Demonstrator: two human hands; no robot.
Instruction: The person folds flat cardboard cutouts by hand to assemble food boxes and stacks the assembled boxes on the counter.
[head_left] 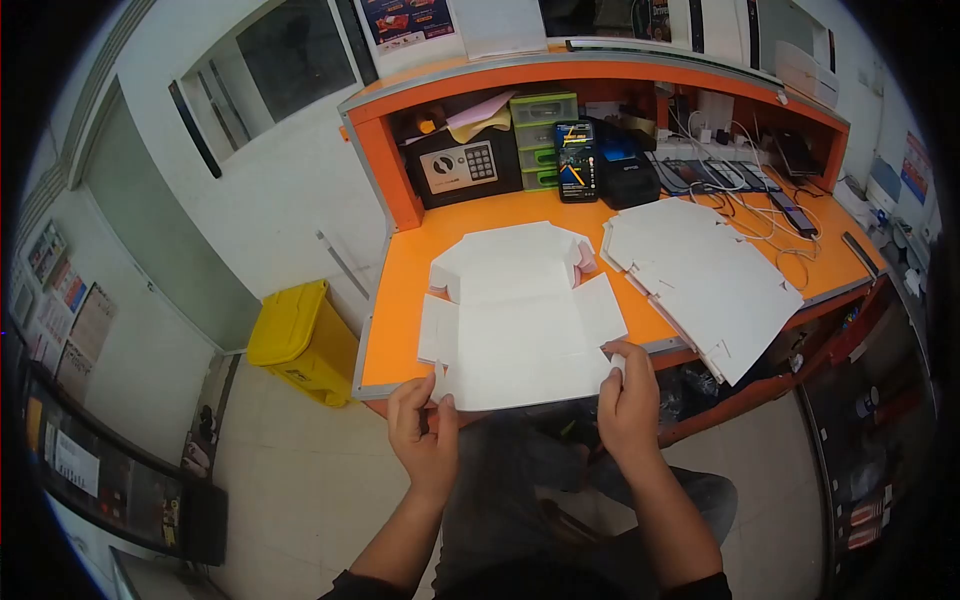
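A white cardboard sheet [520, 300] with cut flaps lies on the orange desk [390, 340], its near edge reaching past the desk's front. Its side flaps stand partly folded up, and pink shows at some notches. My left hand [422, 430] pinches the near left corner between thumb and fingers. At the near right corner, my right hand [630, 400] grips the same sheet, fingers curled around its edge. To the right lies a stack of flat white cardboard [705, 280], overhanging the desk's front edge.
Behind the sheet are a safe [460, 168], a green drawer unit [540, 108], an upright phone [577, 165] and a black bag [630, 175]. Cables and a phone [792, 213] lie at back right. A yellow bin [305, 340] stands left of the desk.
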